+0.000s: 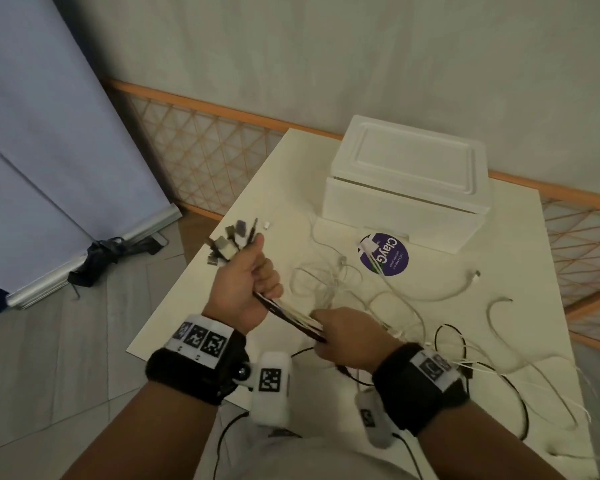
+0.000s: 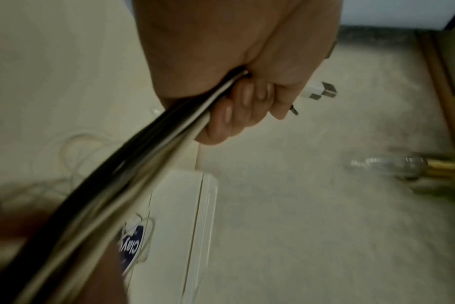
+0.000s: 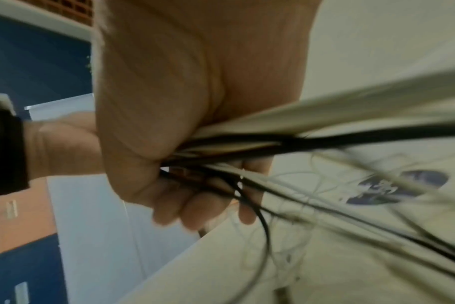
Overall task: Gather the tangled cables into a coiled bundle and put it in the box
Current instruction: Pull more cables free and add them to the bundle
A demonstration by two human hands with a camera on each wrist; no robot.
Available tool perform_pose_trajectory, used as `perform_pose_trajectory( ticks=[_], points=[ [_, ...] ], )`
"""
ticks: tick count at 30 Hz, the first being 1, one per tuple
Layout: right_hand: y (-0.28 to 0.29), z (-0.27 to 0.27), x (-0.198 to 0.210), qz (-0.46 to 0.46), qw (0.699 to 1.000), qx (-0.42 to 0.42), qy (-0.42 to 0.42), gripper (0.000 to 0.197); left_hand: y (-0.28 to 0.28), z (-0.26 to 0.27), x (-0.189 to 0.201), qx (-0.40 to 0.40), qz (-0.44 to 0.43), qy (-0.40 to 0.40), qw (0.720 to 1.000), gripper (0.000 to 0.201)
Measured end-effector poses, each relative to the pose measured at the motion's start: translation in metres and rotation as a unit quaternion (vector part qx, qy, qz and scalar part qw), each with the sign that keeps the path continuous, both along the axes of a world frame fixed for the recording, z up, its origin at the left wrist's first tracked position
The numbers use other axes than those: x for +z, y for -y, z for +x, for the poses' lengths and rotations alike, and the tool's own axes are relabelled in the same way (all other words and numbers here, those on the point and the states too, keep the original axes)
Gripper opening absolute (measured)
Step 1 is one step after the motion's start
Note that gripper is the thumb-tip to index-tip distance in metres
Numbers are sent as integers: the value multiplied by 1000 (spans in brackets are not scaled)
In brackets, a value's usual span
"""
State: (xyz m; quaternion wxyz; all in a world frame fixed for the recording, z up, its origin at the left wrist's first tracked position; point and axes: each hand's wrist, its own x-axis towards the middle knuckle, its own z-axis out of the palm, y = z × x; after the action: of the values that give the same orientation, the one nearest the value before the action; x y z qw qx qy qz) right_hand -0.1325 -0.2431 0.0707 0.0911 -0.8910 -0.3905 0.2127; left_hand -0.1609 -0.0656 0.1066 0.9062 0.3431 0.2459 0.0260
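My left hand (image 1: 248, 282) is fisted round a bunch of black and white cables (image 1: 284, 315), with several plug ends (image 1: 231, 242) fanning out above the fist. The same grip shows in the left wrist view, fingers (image 2: 237, 115) curled round the cables (image 2: 148, 164). My right hand (image 1: 347, 336) grips the same bunch a short way down, seen close in the right wrist view with the cables (image 3: 286, 144) running through my right hand (image 3: 174, 160). Loose loops of cable (image 1: 395, 299) trail over the white table (image 1: 430, 341). The white box (image 1: 407, 185) stands behind with its lid on.
A round purple sticker (image 1: 385, 256) lies on the table in front of the box. The table's left edge (image 1: 194, 268) drops to a tiled floor (image 1: 66, 358). A blue-grey panel (image 1: 49, 133) leans at the left, and an orange lattice rail (image 1: 222, 147) runs behind.
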Motion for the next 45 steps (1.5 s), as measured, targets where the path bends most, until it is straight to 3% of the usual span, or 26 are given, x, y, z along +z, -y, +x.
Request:
perform_pose_trajectory(
  ticks=[3, 8, 11, 13, 15, 18, 21, 27, 31, 33, 35, 38, 40, 43, 45],
  points=[
    [37, 11, -5, -52, 997, -17, 53, 22, -43, -10, -12, 60, -25, -25, 998, 55],
    [78, 17, -24, -132, 986, -86, 49, 24, -84, -21, -65, 111, -51, -128, 984, 49],
    [73, 12, -38, -159, 982, -85, -53, 47, -82, -22, -95, 77, -52, -184, 979, 50],
    [71, 13, -43, -129, 968, -127, -173, 72, -78, -21, -108, 41, -51, -216, 974, 53],
    [68, 14, -43, -87, 960, -151, -219, 86, -75, -19, -116, 2, -36, -241, 970, 53],
    [52, 21, -45, -62, 975, -185, -104, 61, -71, -14, -120, -52, -23, -256, 965, 53],
    [25, 27, -47, -114, 982, -147, 24, 39, -67, -10, -117, -92, -22, -266, 959, 54],
    [-33, 9, -70, -162, 985, 40, -44, 36, -59, 2, -112, -121, 12, -272, 955, 60],
    [-40, 14, -83, -159, 986, 35, -41, 28, -55, 8, -103, -119, 31, -261, 957, 55],
    [-40, 22, -78, -121, 992, -2, -27, 25, -52, 10, -99, -118, 32, -251, 960, 52],
    [-38, 37, -59, 7, 995, -95, -41, 18, -48, 10, -95, -114, 45, -237, 964, 51],
    [-36, 62, -12, 230, 939, -221, -131, 9, -38, 14, -82, -94, 57, -188, 976, 48],
    [-41, 68, 13, 274, 921, -210, -179, 7, -28, 20, -68, -92, 71, -133, 984, 34],
    [-51, 70, 22, 271, 941, -168, -115, 10, -16, 28, -48, -120, 104, -59, 986, 8],
    [-54, 73, 19, 305, 932, -181, -77, 13, -13, 29, -41, -143, 103, -39, 984, 10]
  ],
)
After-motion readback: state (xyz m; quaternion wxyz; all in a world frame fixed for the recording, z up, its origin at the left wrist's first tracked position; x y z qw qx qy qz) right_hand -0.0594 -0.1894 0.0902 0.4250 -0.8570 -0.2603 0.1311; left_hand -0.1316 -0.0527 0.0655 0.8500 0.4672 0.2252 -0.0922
